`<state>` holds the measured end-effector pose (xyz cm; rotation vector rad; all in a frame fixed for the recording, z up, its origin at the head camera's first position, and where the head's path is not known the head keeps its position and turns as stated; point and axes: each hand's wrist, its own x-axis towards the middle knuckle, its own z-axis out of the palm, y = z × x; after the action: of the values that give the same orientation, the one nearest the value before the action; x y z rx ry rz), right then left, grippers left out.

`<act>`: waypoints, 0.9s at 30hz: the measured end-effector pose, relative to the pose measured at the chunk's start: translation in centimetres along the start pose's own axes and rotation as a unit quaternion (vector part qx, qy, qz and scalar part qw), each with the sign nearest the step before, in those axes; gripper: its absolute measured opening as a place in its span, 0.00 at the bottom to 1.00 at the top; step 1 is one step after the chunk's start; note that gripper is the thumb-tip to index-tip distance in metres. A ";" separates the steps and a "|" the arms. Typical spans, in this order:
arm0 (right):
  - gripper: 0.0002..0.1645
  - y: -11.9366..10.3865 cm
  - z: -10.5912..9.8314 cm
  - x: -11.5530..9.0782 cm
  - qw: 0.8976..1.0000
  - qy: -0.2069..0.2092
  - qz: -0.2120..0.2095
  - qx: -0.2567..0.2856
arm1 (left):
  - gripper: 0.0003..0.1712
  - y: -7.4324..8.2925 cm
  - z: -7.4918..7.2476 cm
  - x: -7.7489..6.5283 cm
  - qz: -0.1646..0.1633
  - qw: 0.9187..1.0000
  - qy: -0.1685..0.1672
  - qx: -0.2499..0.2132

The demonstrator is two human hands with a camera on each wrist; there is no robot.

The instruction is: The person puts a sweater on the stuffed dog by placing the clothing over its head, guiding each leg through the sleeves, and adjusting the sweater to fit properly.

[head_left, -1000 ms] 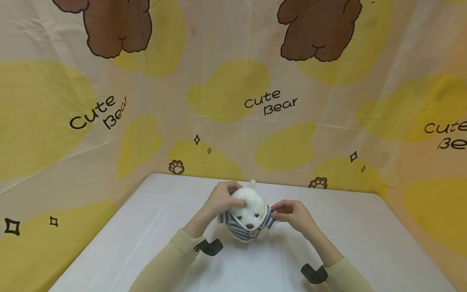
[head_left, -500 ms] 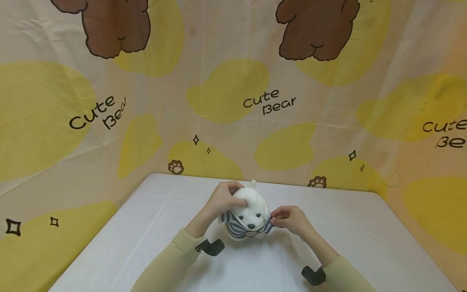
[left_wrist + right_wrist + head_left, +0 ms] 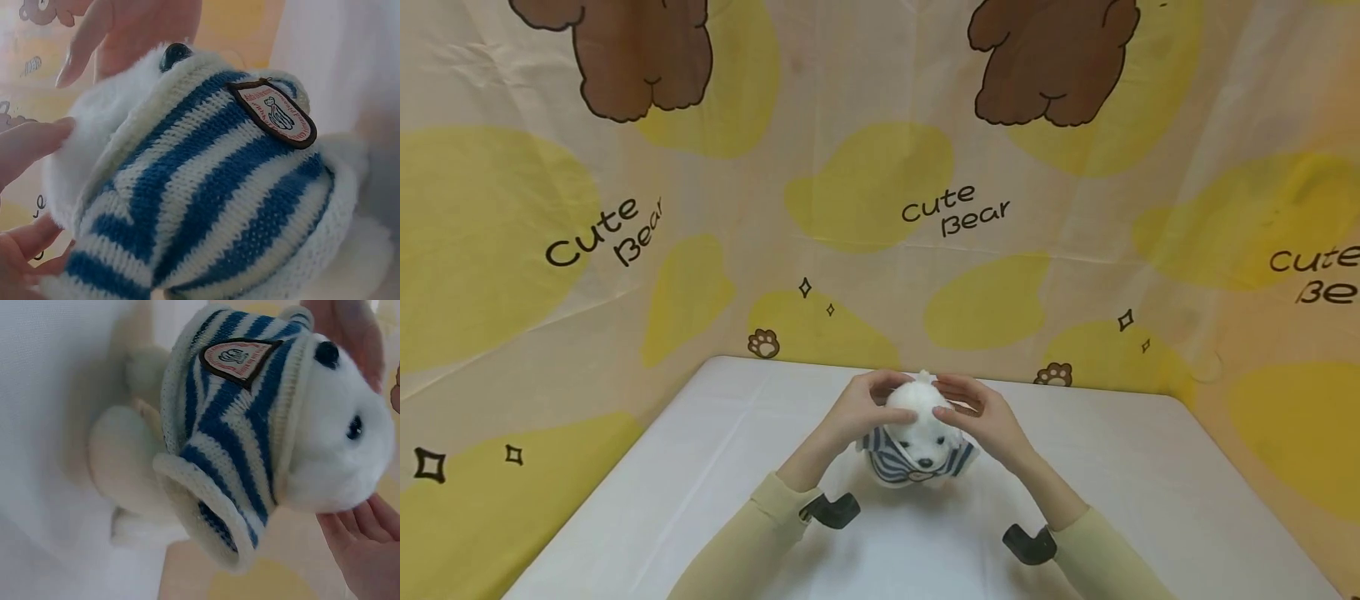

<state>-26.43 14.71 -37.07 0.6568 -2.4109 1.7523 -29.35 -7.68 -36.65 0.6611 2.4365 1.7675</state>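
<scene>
A white plush toy (image 3: pixel 917 425) with dark eyes and a dark nose sits upright near the table's back edge. It wears a blue-and-white striped knitted sweater (image 3: pixel 206 169) with a shield-shaped patch (image 3: pixel 239 360) on the chest. My left hand (image 3: pixel 865 408) grips one side of its head, thumb on the forehead and fingers behind. On the other side my right hand (image 3: pixel 988 417) holds the head likewise, its thumb near the left one. Past the sweater's open sleeve cuff (image 3: pixel 206 519), the right wrist view shows the toy's white legs (image 3: pixel 122 456) low on the table.
The white table (image 3: pixel 737 433) has rounded back corners. Behind it hangs a yellow-and-cream patterned cloth (image 3: pixel 865 275) printed with bears and lettering. A black wrist mount (image 3: pixel 833 510) sits by the left cuff, another black mount (image 3: pixel 1030 546) by the right.
My right hand has let go of the toy's sweater sleeve and moved up and left to its head. The left hand keeps its hold while the toy has shifted slightly right.
</scene>
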 end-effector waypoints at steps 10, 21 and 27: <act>0.34 -1.3 2.0 0.5 0.998 -0.007 0.024 -0.050 | 0.24 -0.9 -1.4 -0.9 0.029 0.999 0.027 -0.038; 0.32 1.1 1.6 1.0 0.998 0.021 0.021 -0.054 | 0.14 -2.3 -3.1 -2.3 -0.022 0.999 -0.008 0.042; 0.32 1.0 1.7 0.9 0.998 0.023 0.024 -0.053 | 0.08 -3.0 -3.2 -2.2 -0.018 0.999 -0.022 0.037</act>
<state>-27.37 13.12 -38.21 0.5451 -2.4868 1.6250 -29.21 -12.14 -38.69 0.6507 2.4781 1.6389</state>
